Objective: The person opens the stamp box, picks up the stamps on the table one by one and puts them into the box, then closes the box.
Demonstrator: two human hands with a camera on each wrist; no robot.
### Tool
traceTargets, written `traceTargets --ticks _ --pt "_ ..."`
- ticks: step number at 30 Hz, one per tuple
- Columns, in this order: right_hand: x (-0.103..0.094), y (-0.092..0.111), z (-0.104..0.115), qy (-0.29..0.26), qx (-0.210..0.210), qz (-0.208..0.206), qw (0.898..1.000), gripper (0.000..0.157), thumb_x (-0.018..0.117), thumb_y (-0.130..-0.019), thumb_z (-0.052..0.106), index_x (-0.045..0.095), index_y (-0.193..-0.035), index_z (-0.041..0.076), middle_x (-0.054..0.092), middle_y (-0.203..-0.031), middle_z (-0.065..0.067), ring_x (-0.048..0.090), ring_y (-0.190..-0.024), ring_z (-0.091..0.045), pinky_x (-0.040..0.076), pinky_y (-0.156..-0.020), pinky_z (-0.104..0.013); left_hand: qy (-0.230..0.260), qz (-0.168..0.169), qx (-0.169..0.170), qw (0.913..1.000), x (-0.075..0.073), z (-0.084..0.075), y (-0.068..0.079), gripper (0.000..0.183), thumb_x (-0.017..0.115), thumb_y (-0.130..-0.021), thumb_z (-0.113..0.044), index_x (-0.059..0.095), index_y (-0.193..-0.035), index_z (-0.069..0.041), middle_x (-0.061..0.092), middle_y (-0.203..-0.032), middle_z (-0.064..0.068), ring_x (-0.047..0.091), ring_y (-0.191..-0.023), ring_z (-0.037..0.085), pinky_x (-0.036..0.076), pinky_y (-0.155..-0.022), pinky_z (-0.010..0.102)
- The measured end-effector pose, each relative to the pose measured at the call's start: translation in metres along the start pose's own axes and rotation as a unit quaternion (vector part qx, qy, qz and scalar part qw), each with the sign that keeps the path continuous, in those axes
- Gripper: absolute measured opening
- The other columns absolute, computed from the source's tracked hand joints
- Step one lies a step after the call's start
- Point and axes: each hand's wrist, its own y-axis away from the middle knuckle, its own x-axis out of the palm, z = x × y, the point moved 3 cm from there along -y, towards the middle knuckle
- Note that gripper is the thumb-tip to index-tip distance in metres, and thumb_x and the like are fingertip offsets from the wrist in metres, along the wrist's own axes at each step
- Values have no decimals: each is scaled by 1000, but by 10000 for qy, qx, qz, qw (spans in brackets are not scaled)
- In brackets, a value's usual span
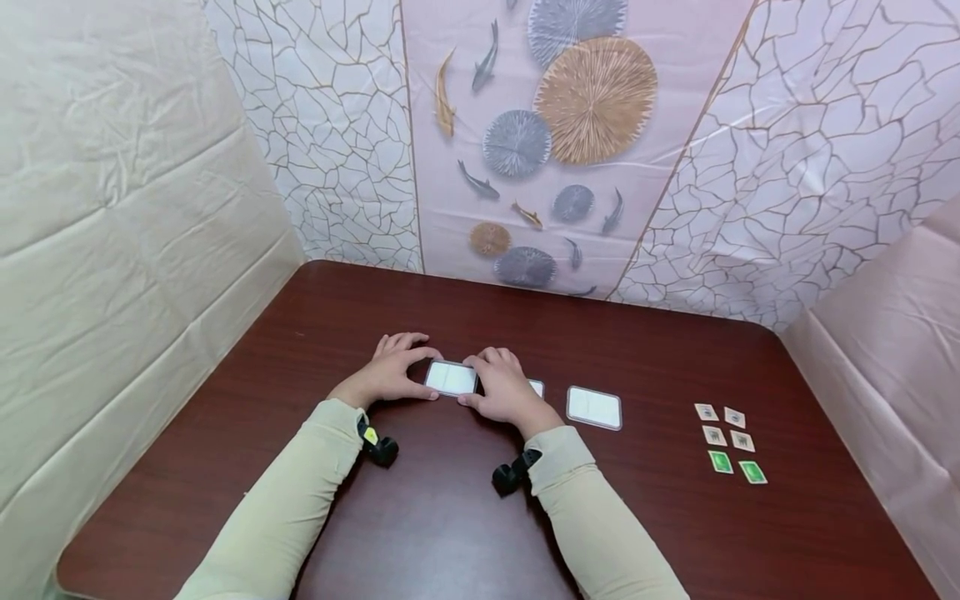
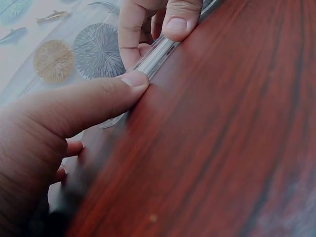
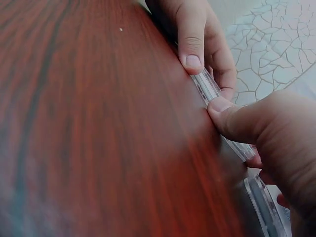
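Note:
A flat, clear-edged plastic case with a white inside lies at the middle of the table, between the two hands. My left hand grips its left end, thumb on the near edge and fingers toward the far side. At the other end my right hand holds it the same way. Seen from the left wrist, the case's transparent side runs between both thumbs, low over the tabletop. A second white case sits just right of my right hand, mostly hidden by it.
Farther right lies a third white case. Beyond it, small square cards lie in pairs: pale printed ones and green ones. The dark red wooden table meets patterned cloth walls at the back and sides.

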Motion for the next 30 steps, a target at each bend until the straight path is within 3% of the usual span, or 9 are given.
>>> traceTargets --ticks 9,14,30 --pt "-2 2 -1 71 -160 -175 9997 57 72 -91 43 59 -137 13 55 -126 -8 44 -125 -30 25 -117 -48 64 7 -68 10000 -1 0 -1 59 83 -77 -50 64 -128 -29 37 -157 10 21 -146 38 4 -119 61" --pt "-10 2 -7 -153 -175 -294 9993 56 73 -91 40 58 -138 13 55 -125 -8 43 -125 -30 28 -114 -48 49 -8 -50 10000 0 2 -2 60 83 -77 -51 63 -129 -27 36 -157 10 22 -146 38 6 -119 59" --pt "-29 -29 -24 -603 739 -397 9946 60 67 -95 36 51 -147 9 51 -133 -15 43 -122 -32 35 -108 -50 21 -64 13 10000 2 5 -2 54 81 -79 -51 64 -126 -31 38 -156 12 25 -144 40 7 -118 61"
